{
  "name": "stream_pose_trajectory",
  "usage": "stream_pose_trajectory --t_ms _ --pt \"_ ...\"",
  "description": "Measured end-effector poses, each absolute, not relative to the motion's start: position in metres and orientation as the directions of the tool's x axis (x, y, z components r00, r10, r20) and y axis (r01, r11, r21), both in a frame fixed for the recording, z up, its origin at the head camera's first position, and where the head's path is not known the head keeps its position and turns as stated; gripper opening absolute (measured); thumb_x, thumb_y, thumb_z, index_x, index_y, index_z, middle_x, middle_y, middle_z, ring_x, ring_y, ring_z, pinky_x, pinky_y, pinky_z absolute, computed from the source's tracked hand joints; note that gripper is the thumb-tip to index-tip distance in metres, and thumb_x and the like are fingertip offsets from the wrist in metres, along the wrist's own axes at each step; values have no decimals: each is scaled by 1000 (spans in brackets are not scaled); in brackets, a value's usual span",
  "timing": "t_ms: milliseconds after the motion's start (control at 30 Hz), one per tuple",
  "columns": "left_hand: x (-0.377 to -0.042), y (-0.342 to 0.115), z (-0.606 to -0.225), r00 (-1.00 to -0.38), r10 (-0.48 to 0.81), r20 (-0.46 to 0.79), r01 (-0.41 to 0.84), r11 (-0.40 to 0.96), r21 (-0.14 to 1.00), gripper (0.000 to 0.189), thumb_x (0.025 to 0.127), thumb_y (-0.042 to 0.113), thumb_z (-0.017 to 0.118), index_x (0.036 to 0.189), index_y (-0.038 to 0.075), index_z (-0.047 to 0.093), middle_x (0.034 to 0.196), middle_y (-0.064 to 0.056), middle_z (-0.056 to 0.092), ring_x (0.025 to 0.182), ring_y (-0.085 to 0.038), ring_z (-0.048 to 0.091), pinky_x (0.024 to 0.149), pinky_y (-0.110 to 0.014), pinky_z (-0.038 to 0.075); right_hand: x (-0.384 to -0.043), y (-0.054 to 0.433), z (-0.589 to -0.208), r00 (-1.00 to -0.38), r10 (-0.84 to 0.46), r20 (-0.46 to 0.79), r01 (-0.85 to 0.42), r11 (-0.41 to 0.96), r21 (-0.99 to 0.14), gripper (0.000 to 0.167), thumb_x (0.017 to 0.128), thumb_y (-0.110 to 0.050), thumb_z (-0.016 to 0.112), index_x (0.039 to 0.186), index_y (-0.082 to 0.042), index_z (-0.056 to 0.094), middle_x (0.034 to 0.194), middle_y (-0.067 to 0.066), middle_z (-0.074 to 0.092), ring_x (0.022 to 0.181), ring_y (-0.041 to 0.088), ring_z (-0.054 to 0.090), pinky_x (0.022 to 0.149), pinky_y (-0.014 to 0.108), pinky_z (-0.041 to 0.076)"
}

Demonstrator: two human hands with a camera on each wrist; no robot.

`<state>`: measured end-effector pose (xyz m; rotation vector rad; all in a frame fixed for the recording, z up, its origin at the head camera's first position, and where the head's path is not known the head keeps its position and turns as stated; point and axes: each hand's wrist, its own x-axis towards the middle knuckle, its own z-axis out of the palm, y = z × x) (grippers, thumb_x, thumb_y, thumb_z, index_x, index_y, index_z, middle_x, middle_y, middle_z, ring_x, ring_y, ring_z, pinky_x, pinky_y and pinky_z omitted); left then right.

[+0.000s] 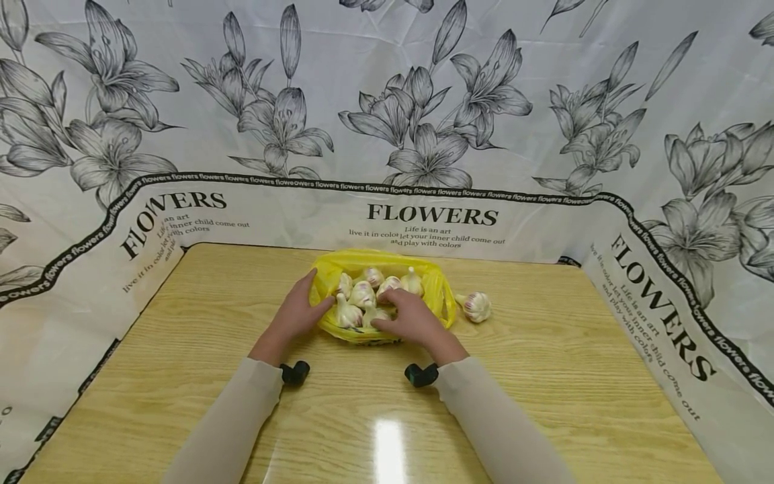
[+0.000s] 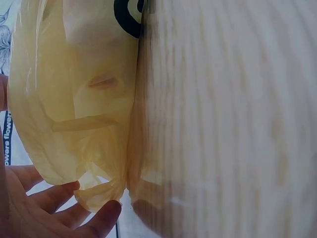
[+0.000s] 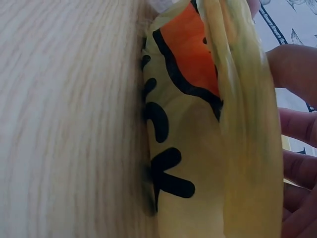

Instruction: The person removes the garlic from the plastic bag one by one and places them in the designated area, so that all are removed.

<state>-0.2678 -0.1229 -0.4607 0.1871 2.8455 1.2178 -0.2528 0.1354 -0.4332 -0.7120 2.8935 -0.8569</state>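
Observation:
A yellow plastic bag (image 1: 444, 292) lies on the table with its mouth open upward, holding several garlic bulbs (image 1: 363, 294). At the bag's left end is my left hand (image 1: 297, 310), its thumb over the rim; in the left wrist view its spread fingers (image 2: 52, 198) touch the thin plastic. My right hand (image 1: 417, 319) reaches over the front right rim into the bag, thumb and fingers apart, fingertips right at the bulbs. The bag's printed side (image 3: 193, 148) partly hides the right fingers in the right wrist view. One loose garlic bulb (image 1: 478, 306) lies right of the bag.
The wooden table (image 1: 338, 410) extends around the bag, with a bright reflection near its front. White flower-printed cloth (image 1: 290, 208) stands along the back and both sides. Dark wrist devices (image 1: 295, 373) sit at both sleeve cuffs.

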Motion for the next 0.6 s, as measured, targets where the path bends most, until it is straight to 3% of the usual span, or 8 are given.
stream_pose_trajectory --t_ms 233,467,600 --pt "-267 -123 -461 -992 125 8 92 685 723 84 94 44 55 157 9 11 160 -18 20 147 -38 22 118 -54 23 -251 131 -437 -896 -437 81 -409 738 -536 45 82 -38 75 118 -14 64 115 2 64 107 22 60 96 39 48" --pt "-267 -123 -459 -992 124 7 91 682 726 83 93 43 55 156 9 12 160 -19 20 147 -38 22 118 -53 22 -250 127 -437 -897 -438 63 -399 738 -545 48 82 -37 75 122 -11 63 123 5 64 134 28 48 107 42 42" --pt "-266 -123 -459 -992 126 10 94 679 728 84 93 43 55 156 9 12 159 -19 21 146 -38 23 118 -53 23 -250 126 -438 -900 -433 48 -387 746 -542 50 83 -37 75 124 -11 62 124 5 63 130 27 51 103 42 45"
